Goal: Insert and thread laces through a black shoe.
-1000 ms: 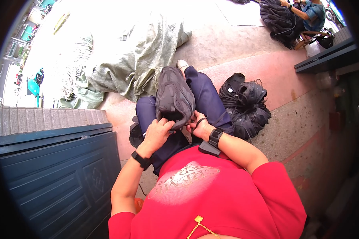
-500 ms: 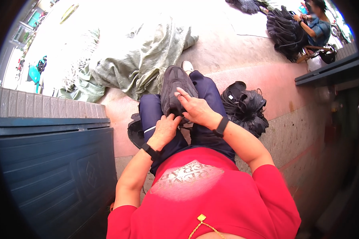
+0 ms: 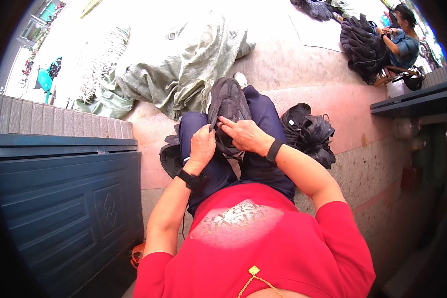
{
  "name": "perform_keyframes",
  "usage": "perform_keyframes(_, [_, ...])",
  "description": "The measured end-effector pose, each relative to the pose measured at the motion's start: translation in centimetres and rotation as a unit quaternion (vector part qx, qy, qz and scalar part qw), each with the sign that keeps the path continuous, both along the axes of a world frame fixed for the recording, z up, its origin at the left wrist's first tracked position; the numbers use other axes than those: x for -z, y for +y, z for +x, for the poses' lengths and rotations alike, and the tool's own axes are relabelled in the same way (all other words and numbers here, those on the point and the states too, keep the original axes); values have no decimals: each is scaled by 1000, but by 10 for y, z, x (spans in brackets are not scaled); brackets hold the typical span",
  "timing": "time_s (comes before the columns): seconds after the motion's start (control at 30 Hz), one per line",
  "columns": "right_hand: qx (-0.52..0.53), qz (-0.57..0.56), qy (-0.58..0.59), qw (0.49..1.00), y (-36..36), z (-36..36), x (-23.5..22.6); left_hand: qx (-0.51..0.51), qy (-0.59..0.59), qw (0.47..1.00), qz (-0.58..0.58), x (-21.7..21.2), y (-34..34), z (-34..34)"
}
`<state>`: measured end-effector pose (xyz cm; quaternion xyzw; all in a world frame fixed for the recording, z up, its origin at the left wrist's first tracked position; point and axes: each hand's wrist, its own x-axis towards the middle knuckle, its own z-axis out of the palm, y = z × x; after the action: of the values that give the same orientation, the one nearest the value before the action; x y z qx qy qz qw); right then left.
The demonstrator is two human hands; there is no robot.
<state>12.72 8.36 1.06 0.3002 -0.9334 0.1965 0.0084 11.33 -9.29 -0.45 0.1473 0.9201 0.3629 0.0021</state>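
Observation:
A black shoe (image 3: pixel 229 103) with stitched panels lies over my thighs, toe pointing away from me. At its left edge my left hand (image 3: pixel 202 145) is closed, pinching the rim between thumb and fingers. My right hand (image 3: pixel 245 135) grips the shoe near its opening, fingertips pressed on the upper close to the left hand. Loose laces or threads hang at the near end. The shoe's underside is hidden against my legs.
More black shoes lie in a heap (image 3: pixel 309 133) right of my legs and some (image 3: pixel 171 158) at the left. Ahead is a grey-green sheet (image 3: pixel 184 74). A blue door panel (image 3: pixel 69 198) stands left. At the far right a seated person (image 3: pixel 405 44) works beside a black pile (image 3: pixel 363 48).
The shoe has shifted slightly right and its top has turned to show more of the left edge. My left hand has moved up to that edge; my right fingers have come down beside it.

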Motion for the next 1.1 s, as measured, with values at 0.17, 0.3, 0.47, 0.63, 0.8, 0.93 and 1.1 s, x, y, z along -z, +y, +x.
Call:
perform_keyframes(0.17, [-15, -33, -3, 999, 1, -2, -5, -3, -74, 997, -28, -9, 3, 1])
perform_keyframes(0.3, [279, -214, -51, 935, 5, 22, -5, -3, -46, 999, -13, -3, 2, 5])
perform_keyframes(0.47, [331, -159, -121, 922, 2, 40, 25, -1, -63, 998, -33, 2, 5, 6])
perform_keyframes(0.63, [303, -206, -155, 917, 9, 32, 23, 5, -53, 993, -104, 8, 15, 10])
perform_keyframes(0.8, [285, -382, -63, 877, 9, 28, -27, 49, -29, 987, -148, -8, 17, 23])
perform_keyframes(0.93, [212, -328, -81, 917, 15, 37, -58, 54, -92, 992, 66, -44, 23, 30])
perform_keyframes(1.1, [53, -141, -228, 962, -4, 62, -46, -32, -567, 716, 406, -64, 27, 23])
